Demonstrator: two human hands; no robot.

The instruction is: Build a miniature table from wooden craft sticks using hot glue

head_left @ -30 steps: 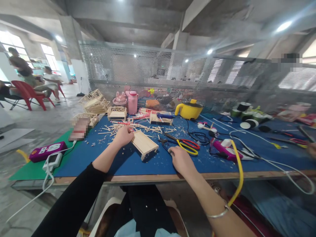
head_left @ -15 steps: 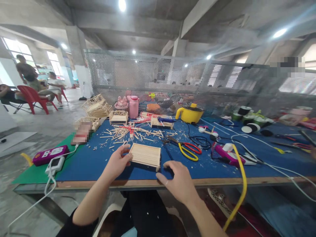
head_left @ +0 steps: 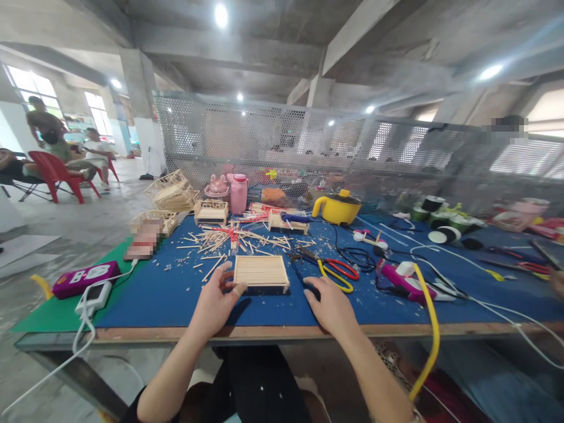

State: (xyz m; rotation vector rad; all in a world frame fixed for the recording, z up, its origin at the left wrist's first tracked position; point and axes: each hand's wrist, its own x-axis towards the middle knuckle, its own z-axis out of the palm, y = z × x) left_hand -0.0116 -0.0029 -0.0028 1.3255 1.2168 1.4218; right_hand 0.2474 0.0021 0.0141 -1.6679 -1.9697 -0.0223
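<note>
Small stick-built panel (head_left: 261, 272) flat on blue tabletop (head_left: 176, 296), near front edge, centred. Left hand (head_left: 215, 299) at panel's left end, fingers loosely spread, fingertips touching its front-left corner; not gripping. Right hand (head_left: 331, 302) palm-down on tabletop just right of panel, fingers extended, holding nothing. Loose sticks (head_left: 229, 238) scattered behind panel. Yellow-red scissors (head_left: 337, 270) just beyond right hand.
</note>
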